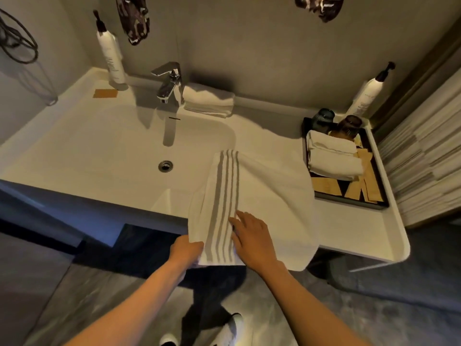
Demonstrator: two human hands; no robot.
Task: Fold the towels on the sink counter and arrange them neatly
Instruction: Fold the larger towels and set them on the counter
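- A white striped towel (262,196) lay across the worktop (349,221) to the right of the basin (112,151), its near end hanging over the front edge
- A flap bearing grey stripes was turned over the left part of the towel, running from the basin's right rim down past the front edge
- The left hand (185,250) held the near left corner of that flap below the front edge; its fingers were hidden under the cloth, apparently curled round the edge
- The right hand (252,236) rested flat on the towel at the front edge, fingers straight and spread, fingertips touching the striped band
- A folded white towel (209,101) sat at the back edge of the worktop, just beside the tap (168,83) on its right
- A dark tray (381,203) stood at the right end of the worktop; two rolled white towels (334,158) lay side by side in its rear half, with tan packets (326,186) in front of them
- Two dark cups (336,121) stood at the tray's back end
- One pump bottle (112,53) stood at the back left corner of the worktop, another pump bottle (369,93) at the back right corner behind the tray
- A tan patch (105,93) lay on the worktop near the left bottle
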